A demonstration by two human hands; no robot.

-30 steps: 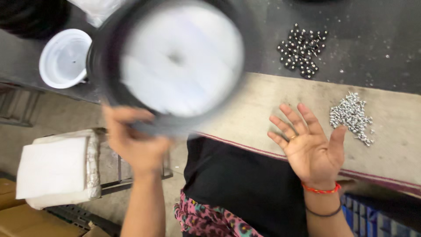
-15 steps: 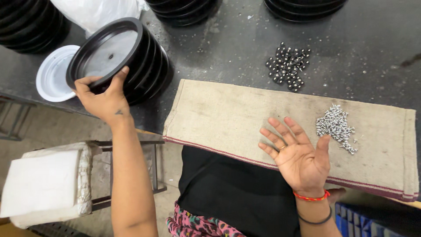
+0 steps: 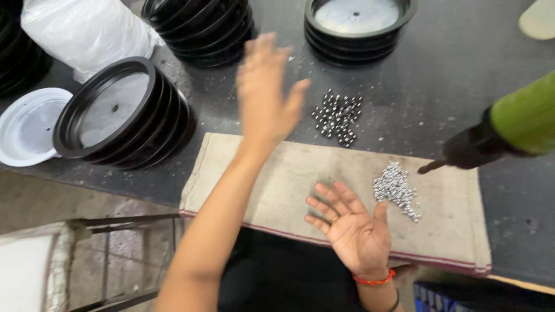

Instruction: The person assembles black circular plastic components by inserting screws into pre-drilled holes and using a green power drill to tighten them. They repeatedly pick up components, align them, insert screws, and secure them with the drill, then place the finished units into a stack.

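My left hand (image 3: pixel 267 92) is raised over the dark table, fingers spread and blurred, holding nothing. It hovers between a stack of black round lids (image 3: pixel 124 115) at the left and a cluster of dark metal balls (image 3: pixel 337 117). My right hand (image 3: pixel 350 228) rests palm up and empty on a beige burlap cloth (image 3: pixel 272 185), just left of a heap of small silver screws (image 3: pixel 396 188).
A green and black power tool (image 3: pixel 497 136) hangs at the right, its tip near the screws. More black lid stacks (image 3: pixel 205 26) (image 3: pixel 359 23) stand at the back. A white lid (image 3: pixel 26 127) and a white plastic bag (image 3: pixel 87 32) lie at the left.
My left hand has let go of the lid stack at the left and swung up and right over the table. The view shifted, bringing the power tool in at the right.
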